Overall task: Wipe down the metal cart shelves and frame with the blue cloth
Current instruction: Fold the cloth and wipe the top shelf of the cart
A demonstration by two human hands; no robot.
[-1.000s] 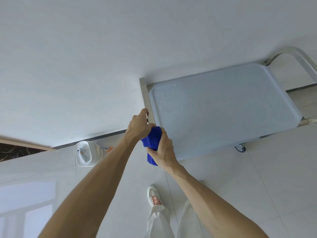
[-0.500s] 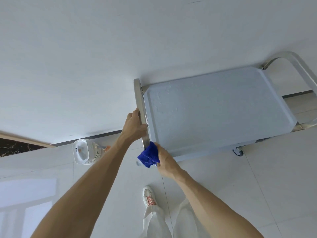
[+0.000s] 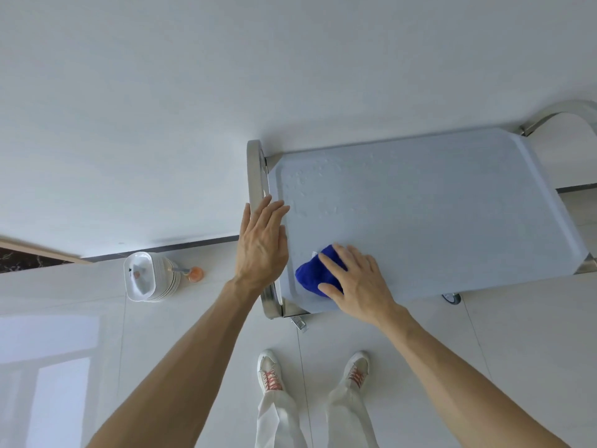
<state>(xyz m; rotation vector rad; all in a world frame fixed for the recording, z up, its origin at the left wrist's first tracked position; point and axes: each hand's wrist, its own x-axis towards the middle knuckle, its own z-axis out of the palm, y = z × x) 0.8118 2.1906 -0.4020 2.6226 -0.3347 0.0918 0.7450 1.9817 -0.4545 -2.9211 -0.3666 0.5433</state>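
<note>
Head view, I see the right hand (image 3: 358, 279) flat on the blue cloth (image 3: 311, 274), fingers straight and spread, palm pressing the bunched cloth down onto the top shelf (image 3: 436, 215) near its front-left corner. Cloth sticks out to the left of the fingers, rest is hidden under the palm. Left hand (image 3: 261, 244) is open too, fingers straight and close together, laid over the left end handle rail (image 3: 255, 169) where it meets the shelf edge; I can't tell how much weight is on it. The two hands are near each other, not touching.

Metal cart (image 3: 274, 302) sits against a white wall (image 3: 226, 76), top shelf pale grey-blue with small wet-looking bumps at the back-left. A second curved handle (image 3: 562, 113) shows at the far right end. One caster (image 3: 451, 298) shows under the front edge.

On the tiled floor (image 3: 484, 367), left of the cart, stands a white ribbed container (image 3: 150, 276) with a small orange item (image 3: 195, 273) just beside it. Below, I see white shoes with red laces (image 3: 269, 371) and white trousers (image 3: 277, 418).
</note>
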